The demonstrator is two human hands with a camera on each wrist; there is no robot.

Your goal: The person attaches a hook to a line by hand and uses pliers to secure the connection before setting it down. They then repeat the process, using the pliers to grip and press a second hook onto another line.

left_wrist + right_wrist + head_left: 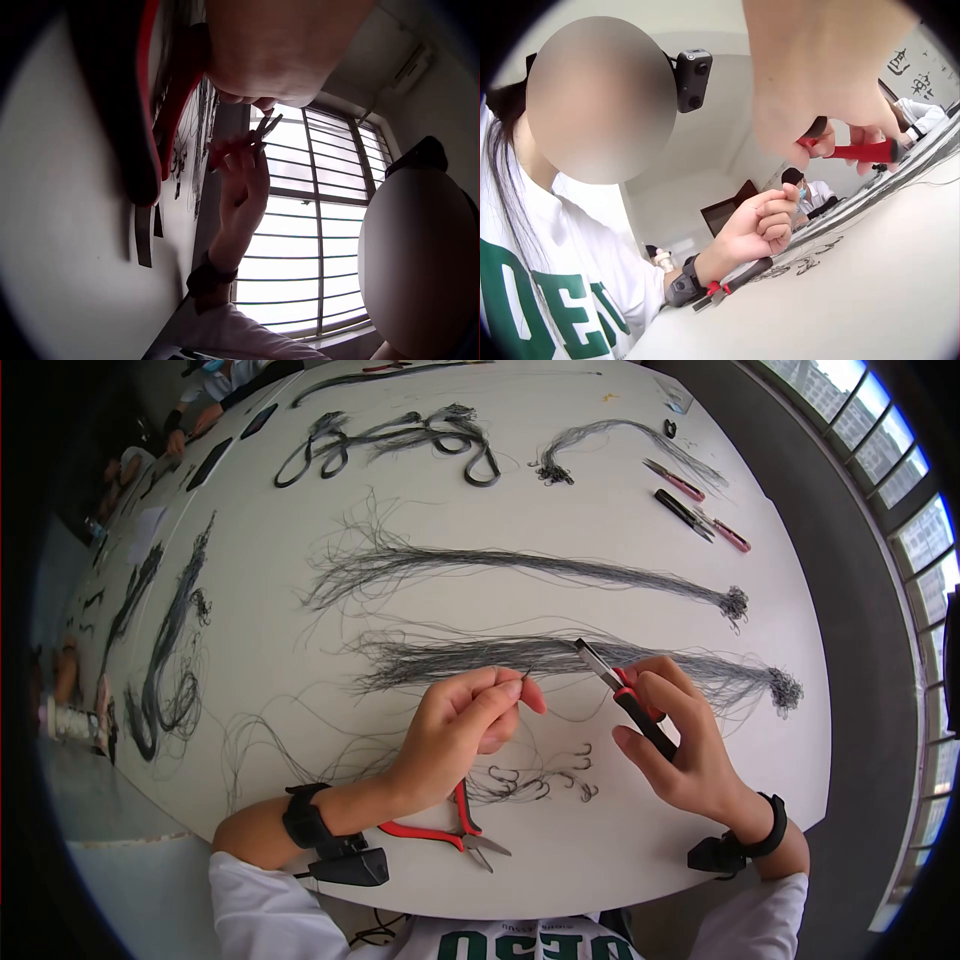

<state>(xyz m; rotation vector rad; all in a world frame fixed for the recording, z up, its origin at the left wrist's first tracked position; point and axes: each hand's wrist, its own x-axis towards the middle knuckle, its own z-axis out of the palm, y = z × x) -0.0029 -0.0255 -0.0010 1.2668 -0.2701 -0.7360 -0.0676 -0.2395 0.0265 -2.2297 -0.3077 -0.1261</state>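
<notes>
- The left hand (462, 728) hovers just above the white table (600, 830), thumb and forefinger pinched together on a thin dark strand (527, 676) that pokes up from the fingertips; the other fingers curl under.
- The right hand (682, 740) grips a pair of red-and-black snips (625, 695), fingers wrapped round the handles, the blade tips pointing up and left toward the pinched strand and stopping just short of it.
- The head view alone shows the gap between blade and strand; in the left wrist view the snips (251, 139) appear only as a red sliver against the bright window (315, 247), held by the right hand (244, 191).
- The right wrist view shows the left hand (761, 225) from the side, fingers folded in a loose fist with the forefinger bent onto the thumb; the strand is too fine to see there.
- Under the left wrist lie red-handled pliers (450, 832) on the table, touching neither hand; the right wrist view shows them (735, 281) beside the left wristband.
- Just beyond both hands lies a long bundle of dark fibres (560, 657), knotted at its right end; small curled offcuts (545, 775) sit between the hands.
- Farther off lie a second bundle (520, 565), black looped bands (400, 440) and more cutters (690, 500) at the far right.
</notes>
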